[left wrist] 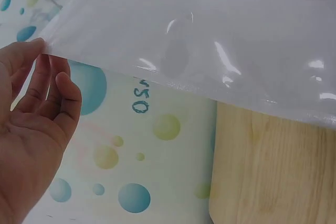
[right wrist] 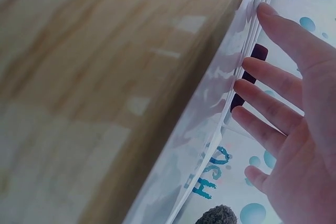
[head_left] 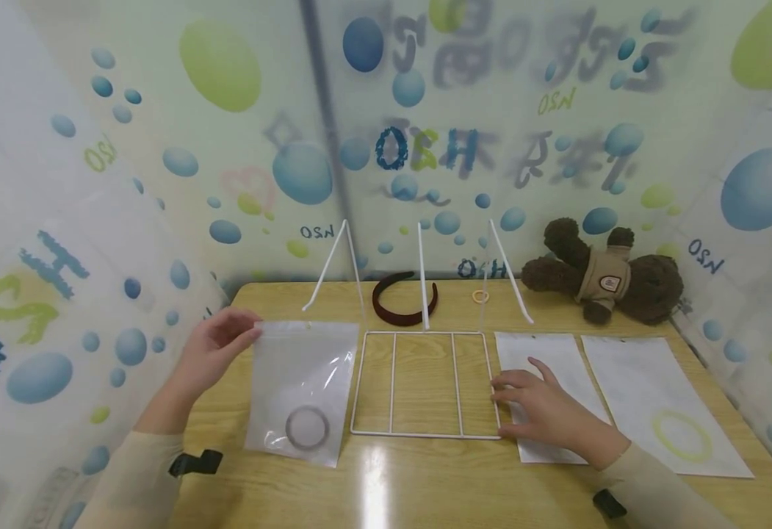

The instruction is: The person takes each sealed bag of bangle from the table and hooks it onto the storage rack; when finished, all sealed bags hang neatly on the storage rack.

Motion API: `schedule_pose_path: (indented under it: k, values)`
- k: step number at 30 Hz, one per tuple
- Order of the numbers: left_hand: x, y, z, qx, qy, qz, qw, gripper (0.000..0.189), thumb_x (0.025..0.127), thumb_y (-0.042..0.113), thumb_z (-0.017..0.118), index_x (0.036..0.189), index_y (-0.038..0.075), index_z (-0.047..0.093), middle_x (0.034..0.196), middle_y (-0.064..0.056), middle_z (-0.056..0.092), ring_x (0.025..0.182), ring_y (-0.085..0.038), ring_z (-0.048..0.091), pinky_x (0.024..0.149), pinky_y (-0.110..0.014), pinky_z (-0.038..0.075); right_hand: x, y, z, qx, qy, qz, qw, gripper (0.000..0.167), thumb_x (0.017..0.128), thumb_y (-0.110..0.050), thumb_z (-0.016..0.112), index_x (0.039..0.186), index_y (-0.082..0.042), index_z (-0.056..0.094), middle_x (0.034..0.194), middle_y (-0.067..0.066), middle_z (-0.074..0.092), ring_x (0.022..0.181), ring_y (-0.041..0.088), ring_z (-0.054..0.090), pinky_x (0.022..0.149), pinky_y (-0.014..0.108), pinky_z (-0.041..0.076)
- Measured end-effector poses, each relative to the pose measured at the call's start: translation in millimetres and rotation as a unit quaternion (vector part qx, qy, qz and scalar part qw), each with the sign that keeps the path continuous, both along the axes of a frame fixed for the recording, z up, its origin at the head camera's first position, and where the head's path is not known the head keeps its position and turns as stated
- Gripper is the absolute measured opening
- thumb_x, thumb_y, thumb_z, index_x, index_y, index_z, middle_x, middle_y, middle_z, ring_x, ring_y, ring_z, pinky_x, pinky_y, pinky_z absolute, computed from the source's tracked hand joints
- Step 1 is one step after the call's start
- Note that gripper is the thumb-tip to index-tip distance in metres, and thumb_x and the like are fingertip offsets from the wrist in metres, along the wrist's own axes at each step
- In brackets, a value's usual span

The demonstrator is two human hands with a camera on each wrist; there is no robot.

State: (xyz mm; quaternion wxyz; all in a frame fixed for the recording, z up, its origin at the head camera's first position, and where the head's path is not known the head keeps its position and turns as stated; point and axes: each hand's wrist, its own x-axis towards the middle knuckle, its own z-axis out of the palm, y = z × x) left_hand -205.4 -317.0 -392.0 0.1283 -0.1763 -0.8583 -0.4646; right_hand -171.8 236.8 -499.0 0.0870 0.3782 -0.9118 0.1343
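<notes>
As the left hand (head_left: pixel 217 342) pinches the left bag (head_left: pixel 300 367) beside the rack (head_left: pixel 393 382), with the right hand (head_left: pixel 547 411) spread, holding nothing, lining up seems the step, and letting go seems needed next.

Reading Backwards Around Us

On the dotted sheeting (head_left: pixel 154 44) we read "H2O" again and again, mirror-reversed: in big blue and green letters (head_left: pixel 423 150) at centre, in small lime ones (head_left: pixel 557 101), and on both side panels. Blurred grey characters (head_left: pixel 461 65) show there too, which we cannot read. The plush toy (head_left: pixel 650 290) wears a patch (head_left: pixel 609 283) too small for us.
</notes>
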Motion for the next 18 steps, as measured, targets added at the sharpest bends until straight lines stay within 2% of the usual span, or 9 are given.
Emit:
schedule_pose_path:
  k: [4, 13, 18]
  values:
    - [7.1, 7.0, 9.9, 0.014, 0.017, -0.015, 0.9996, 0.017, 0.096, -0.001, 0.068, 0.113, 0.002, 0.068, 0.095, 0.000, 0.071, 0.078, -0.011, 0.065, 0.070, -0.017, 0.056, 0.9, 0.0, 1.9, 0.003, -0.004, -0.004, 1.0000, 0.045, 0.077, -0.044, 0.088, 0.113, -0.018, 0.077, 0.129, 0.006, 0.069, 0.124, 0.031, 0.061, 0.108, 0.075, 0.025]
    - [23.5, 19.1, 30.5, 0.027, 0.043, -0.075, 0.9959, 0.018, 0.093, -0.012, 0.065, 0.106, -0.001, 0.067, 0.094, 0.008, 0.069, 0.077, -0.008, 0.063, 0.068, -0.016, 0.055, 1.9, -0.7, 2.9, 0.005, -0.006, -0.008, 0.9999, 0.045, 0.077, -0.043, 0.089, 0.113, -0.017, 0.077, 0.130, 0.006, 0.070, 0.125, 0.032, 0.061, 0.109, 0.075, 0.025]
    - [29.0, 21.1, 40.7, 0.037, 0.055, -0.090, 0.9937, 0.018, 0.092, -0.015, 0.063, 0.105, -0.003, 0.066, 0.092, 0.007, 0.070, 0.071, -0.008, 0.061, 0.062, -0.017, 0.053, 1.9, -1.0, 3.4, 0.003, -0.007, -0.007, 0.9999, 0.045, 0.077, -0.042, 0.089, 0.113, -0.018, 0.077, 0.130, 0.006, 0.070, 0.126, 0.033, 0.061, 0.108, 0.075, 0.024]
